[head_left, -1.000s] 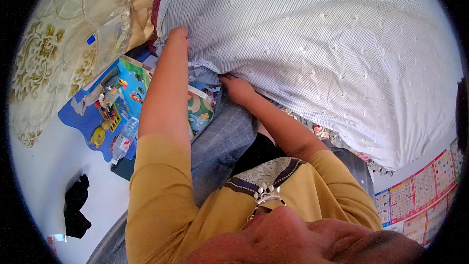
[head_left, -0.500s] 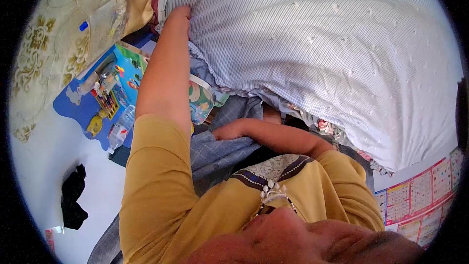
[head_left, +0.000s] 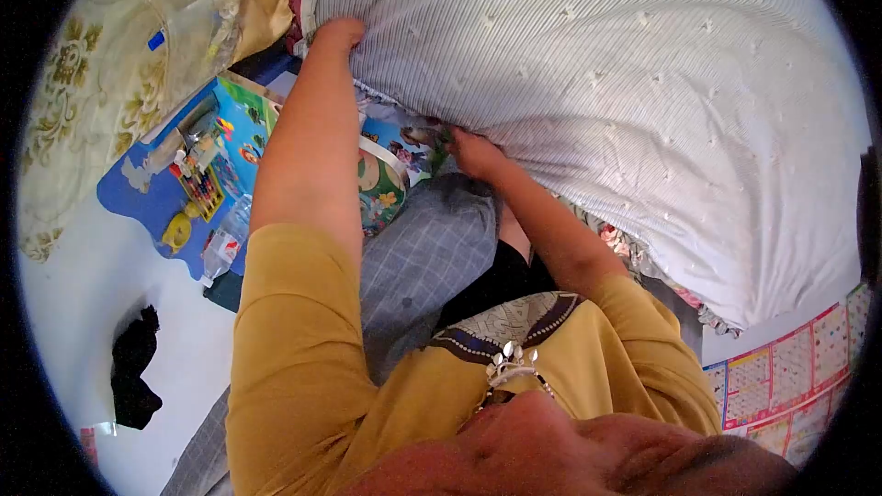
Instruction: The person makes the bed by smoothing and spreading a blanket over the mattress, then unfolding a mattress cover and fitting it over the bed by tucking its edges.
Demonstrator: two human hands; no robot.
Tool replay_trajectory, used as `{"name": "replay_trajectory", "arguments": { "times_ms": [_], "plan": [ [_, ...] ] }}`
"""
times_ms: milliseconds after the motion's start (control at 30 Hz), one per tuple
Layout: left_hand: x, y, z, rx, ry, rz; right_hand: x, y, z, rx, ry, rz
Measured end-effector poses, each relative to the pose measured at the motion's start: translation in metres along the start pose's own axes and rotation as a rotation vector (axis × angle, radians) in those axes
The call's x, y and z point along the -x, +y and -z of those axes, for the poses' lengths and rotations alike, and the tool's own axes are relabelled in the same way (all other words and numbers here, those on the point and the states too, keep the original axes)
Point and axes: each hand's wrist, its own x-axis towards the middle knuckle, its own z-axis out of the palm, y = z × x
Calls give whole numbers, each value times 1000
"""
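A white bed sheet (head_left: pixel 588 110) with thin grey stripes and small raised tufts covers the bed. At its far left corner my left hand (head_left: pixel 340 34) is closed on the sheet, with creases spreading from it; its fingertips are hidden. My right hand (head_left: pixel 476 154) is closed at the sheet's near edge, its fingers curled by the hem. Beside those fingers a blue printed cloth (head_left: pixel 409 140) shows below the hem. Grey checked cloth (head_left: pixel 413 239) lies over my lap.
Left of my arm a blue board (head_left: pixel 133 188) bears an abacus (head_left: pixel 202 188), yellow tape (head_left: pixel 177 232) and a plastic bottle (head_left: pixel 220 253). A floral bag (head_left: pixel 377 193) stands by the bed. Black cloth (head_left: pixel 136 367) lies at left. Printed charts (head_left: pixel 790 363) are at right.
My right hand has left the grey checked cloth and moved up to the sheet's edge. More of the blue printed cloth shows there. My left hand stays at the corner.
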Motion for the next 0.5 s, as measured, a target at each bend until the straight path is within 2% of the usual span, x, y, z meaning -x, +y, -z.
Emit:
{"name": "replay_trajectory", "arguments": {
  "times_ms": [133, 267, 500],
  "plan": [
    [-49, -5, -10, -80, -11, -79, -8, 0, -26, -32, 210, -148],
    [-75, -6, -15, -40, -9, -108, -42, 2, -16, -164, 124, -205],
    [-91, -17, -24, 89, 43, -113, -110, 36, -29, -518, -68, -100]
  ]
}}
